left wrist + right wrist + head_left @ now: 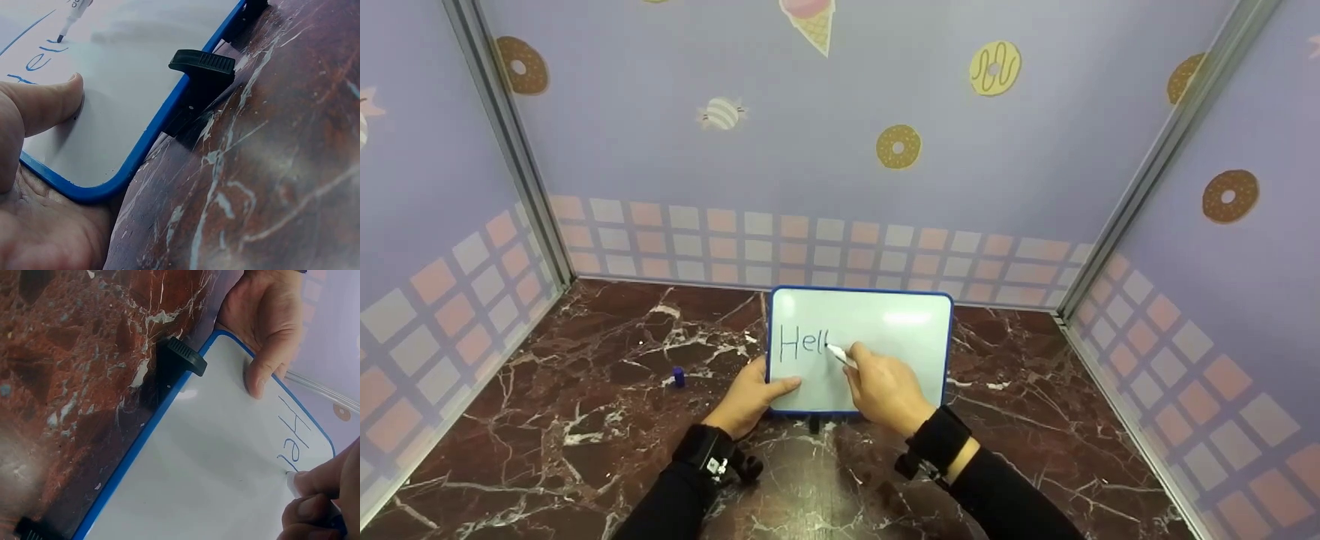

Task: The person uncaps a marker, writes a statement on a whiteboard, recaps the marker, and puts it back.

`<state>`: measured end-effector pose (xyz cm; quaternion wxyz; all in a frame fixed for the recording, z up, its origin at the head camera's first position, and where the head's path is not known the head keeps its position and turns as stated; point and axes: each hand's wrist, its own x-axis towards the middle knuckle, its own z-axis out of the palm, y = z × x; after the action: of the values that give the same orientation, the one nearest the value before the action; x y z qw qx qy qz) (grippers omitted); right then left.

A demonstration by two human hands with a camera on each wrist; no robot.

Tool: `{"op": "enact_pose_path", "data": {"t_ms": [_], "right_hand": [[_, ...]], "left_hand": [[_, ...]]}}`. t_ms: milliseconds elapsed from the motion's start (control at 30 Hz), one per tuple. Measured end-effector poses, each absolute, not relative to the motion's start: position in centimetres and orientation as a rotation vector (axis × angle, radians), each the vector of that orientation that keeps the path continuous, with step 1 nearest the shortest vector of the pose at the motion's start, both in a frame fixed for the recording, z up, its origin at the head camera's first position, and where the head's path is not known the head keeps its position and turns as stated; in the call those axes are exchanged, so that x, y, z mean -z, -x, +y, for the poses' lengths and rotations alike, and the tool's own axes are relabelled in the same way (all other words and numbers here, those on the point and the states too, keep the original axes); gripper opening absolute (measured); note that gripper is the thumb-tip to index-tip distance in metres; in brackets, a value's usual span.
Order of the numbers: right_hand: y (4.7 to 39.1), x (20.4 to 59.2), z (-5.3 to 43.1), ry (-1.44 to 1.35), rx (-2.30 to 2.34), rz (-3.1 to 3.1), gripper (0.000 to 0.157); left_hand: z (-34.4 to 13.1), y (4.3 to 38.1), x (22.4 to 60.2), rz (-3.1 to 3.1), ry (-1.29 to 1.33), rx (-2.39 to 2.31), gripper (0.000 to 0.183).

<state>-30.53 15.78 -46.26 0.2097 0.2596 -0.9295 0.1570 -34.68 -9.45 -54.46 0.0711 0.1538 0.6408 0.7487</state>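
Note:
A small whiteboard [900,345] with a blue frame stands tilted on the table. My left hand [751,395] grips its lower left edge, the thumb lying on the white face and the other fingers behind. In my right hand [889,386] a white marker [841,355] is pinched, its dark tip touching the board in the left wrist view. Blue handwriting [293,439] reads "Hel", with another upright stroke at the tip in the head view. The marker's rear end is hidden by the right hand.
A blue marker cap [679,376] stands on the dark marbled table [607,405], left of the board. Black feet, one of them a ribbed foot [202,63], hold the board's bottom edge. A patterned wall [675,172] rises close behind.

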Motion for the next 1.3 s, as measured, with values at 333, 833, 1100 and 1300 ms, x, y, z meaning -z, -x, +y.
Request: {"op": "enact_pose_path", "data": {"t_ms": [333, 833, 1100, 1300], "right_hand": [[30.29, 46.56, 15.81, -0.729, -0.462, -2.621, 0.013], [30.10, 46.55, 16.01, -0.723, -0.461, -2.678, 0.012], [30.05, 46.64, 16.25, -0.717, -0.458, -2.679, 0.012], [30.01, 46.64, 16.27, -0.710, -0.471, -2.683, 0.012]], "left_hand": [[-9.50, 34.64, 54.34, 1.922, -0.430, -2.273, 0.056], [-9.48, 34.57, 54.17, 1.918, -0.456, -2.266, 0.056], [-9.31, 34.63, 54.34, 1.908, -0.439, -2.277, 0.054], [-9.40, 34.62, 54.41, 1.906, -0.424, -2.283, 0.054]]}}
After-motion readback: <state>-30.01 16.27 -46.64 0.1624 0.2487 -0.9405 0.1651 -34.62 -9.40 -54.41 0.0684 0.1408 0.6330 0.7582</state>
